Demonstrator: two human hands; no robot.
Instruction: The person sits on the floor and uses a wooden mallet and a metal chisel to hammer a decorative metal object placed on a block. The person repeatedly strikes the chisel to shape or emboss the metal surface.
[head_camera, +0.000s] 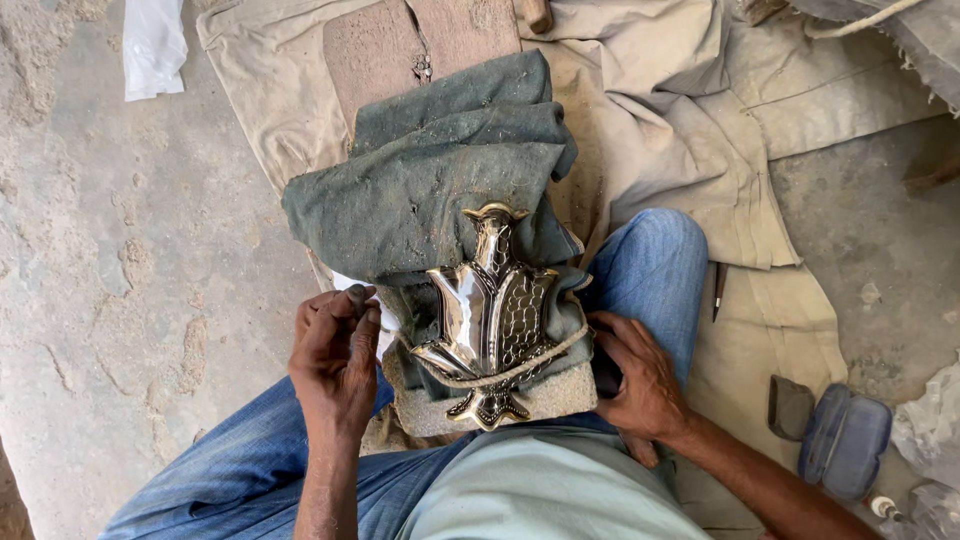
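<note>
A shiny brass ornament (488, 315), leaf-shaped with an engraved net pattern, lies on a folded grey-green cloth (430, 170) over a padded block (560, 395) on my lap. A thin cord (530, 362) runs across its lower part. My left hand (335, 360) is beside the ornament's left edge, fingers pinched on a small dark tool or piece; what it is I cannot tell. My right hand (640, 385) grips the right side of the padded block and cloth.
A beige canvas sheet (700, 150) covers the ground under me, with a wooden board (400, 45) beneath the cloth. A pencil-like stick (718, 290) lies right of my knee. A blue-grey case (845, 440) and a dark pad (790, 408) sit at lower right. Bare concrete floor (120, 250) is at left.
</note>
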